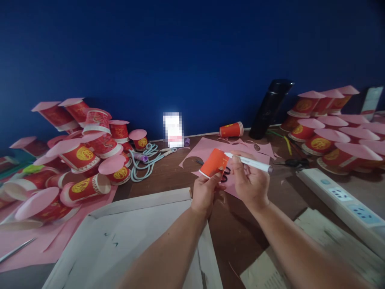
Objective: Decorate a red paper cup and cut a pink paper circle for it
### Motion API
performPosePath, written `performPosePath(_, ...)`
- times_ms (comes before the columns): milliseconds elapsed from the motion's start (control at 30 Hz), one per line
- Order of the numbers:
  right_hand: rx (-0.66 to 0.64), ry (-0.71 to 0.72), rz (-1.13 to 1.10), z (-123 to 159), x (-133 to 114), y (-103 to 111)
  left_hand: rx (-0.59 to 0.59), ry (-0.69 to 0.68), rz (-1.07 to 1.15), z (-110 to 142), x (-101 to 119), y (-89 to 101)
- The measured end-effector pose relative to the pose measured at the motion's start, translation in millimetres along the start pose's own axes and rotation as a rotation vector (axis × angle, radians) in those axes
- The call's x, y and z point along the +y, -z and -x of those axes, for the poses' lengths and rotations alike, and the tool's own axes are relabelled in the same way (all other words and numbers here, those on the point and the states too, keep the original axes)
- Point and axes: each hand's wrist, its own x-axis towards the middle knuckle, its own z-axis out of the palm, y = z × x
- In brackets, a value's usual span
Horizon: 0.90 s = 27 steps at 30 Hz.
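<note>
My left hand (pixel 205 192) is closed around the lower part of a red paper cup (pixel 215 161), which lies tilted with its white rim toward the lower left. In my right hand (pixel 251 182) is a white marker pen (pixel 252 162), gripped like a writing tool. Its tip is at the upper right end of the cup, touching or very close to it. Beneath both hands lies cut pink paper (pixel 198 149), with the dark handles of scissors (pixel 226 175) partly hidden behind the cup and my fingers.
Many red cups with pink paper discs are piled at left (pixel 86 156) and right (pixel 331 132). A black bottle (pixel 269 110) and spare cups (pixel 231 129) stand or lie at the back. A shallow white box (pixel 126 237), power strip (pixel 345 200) and coiled cable (pixel 141 172) surround my arms.
</note>
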Motion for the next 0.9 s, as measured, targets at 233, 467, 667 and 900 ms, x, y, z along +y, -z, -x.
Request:
performPosePath(233, 0.007, -0.001, 0.027, -0.8, -1.1, 0.1, 0.003, 0.002, 0.012, 1.0, 0.7, -0.8)
performPosePath(467, 0.000, -0.009, 0.050, -1.2, -3.0, 1.5, -0.023, -0.021, -0.016, 0.5, -0.5, 0.8)
performPosePath(667, 0.010, 0.002, 0.068, -0.8, -3.6, 1.2, -0.008, -0.004, -0.002, 1.1, 0.2, -0.1)
performPosePath(900, -0.005, 0.018, 0.068, -0.8, -2.1, 1.1, 0.010, -0.004, 0.006, 1.7, 1.6, -1.6)
